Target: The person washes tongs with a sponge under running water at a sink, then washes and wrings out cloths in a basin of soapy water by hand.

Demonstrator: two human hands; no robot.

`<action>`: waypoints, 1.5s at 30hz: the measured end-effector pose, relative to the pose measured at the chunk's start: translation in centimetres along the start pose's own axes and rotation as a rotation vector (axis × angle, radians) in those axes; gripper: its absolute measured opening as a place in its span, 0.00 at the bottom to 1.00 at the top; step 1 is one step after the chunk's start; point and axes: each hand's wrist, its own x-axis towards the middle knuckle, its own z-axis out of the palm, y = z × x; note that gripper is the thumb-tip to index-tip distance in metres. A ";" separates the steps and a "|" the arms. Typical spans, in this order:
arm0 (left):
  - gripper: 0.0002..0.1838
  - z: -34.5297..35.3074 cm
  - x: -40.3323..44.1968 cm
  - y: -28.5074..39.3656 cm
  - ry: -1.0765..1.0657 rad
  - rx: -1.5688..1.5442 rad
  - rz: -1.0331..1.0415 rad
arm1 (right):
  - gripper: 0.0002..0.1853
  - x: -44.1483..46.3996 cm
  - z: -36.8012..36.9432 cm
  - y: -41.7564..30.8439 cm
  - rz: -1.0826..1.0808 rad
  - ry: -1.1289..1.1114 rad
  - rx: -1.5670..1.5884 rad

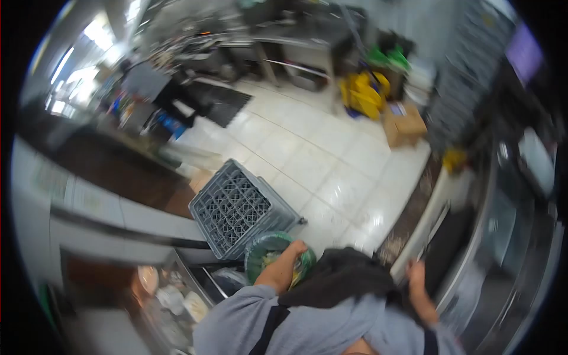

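My left hand (pixel 297 247) is over the rim of a round green bin (pixel 258 251) lined with a bag, which has scraps inside; its fingers are blurred, and whether it holds anything cannot be made out. Off to the right, my right hand (pixel 416 271) hangs beside a pale counter edge (pixel 404 255), its fingers smeared by motion. A dark apron (pixel 349 275) covers my front between the two arms. Touching or very near the bin is a grey dish rack (pixel 231 207) with a grid of compartments.
Tiled floor (pixel 319 160) lies ahead. A cardboard box (pixel 404 125) and a yellow mop bucket (pixel 364 94) stand at the back right. Another person (pixel 148 83) is at the upper left near a dark mat (pixel 220 102). Cups and dishes (pixel 171 299) sit at the lower left.
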 end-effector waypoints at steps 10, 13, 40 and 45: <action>0.17 -1.5 2.2 4.2 -0.319 0.288 0.486 | 0.10 -5.4 -9.0 -3.6 0.326 0.044 0.231; 0.17 -3.4 5.4 7.1 -0.344 0.531 0.646 | 0.10 -10.0 -11.1 -4.2 0.380 0.175 0.322; 0.21 6.1 -15.7 31.2 -0.207 0.538 0.165 | 0.20 -57.1 7.4 38.3 1.406 0.462 0.187; 0.22 7.4 -17.6 34.5 -0.143 0.568 0.260 | 0.16 -54.2 7.3 27.3 1.181 0.325 0.149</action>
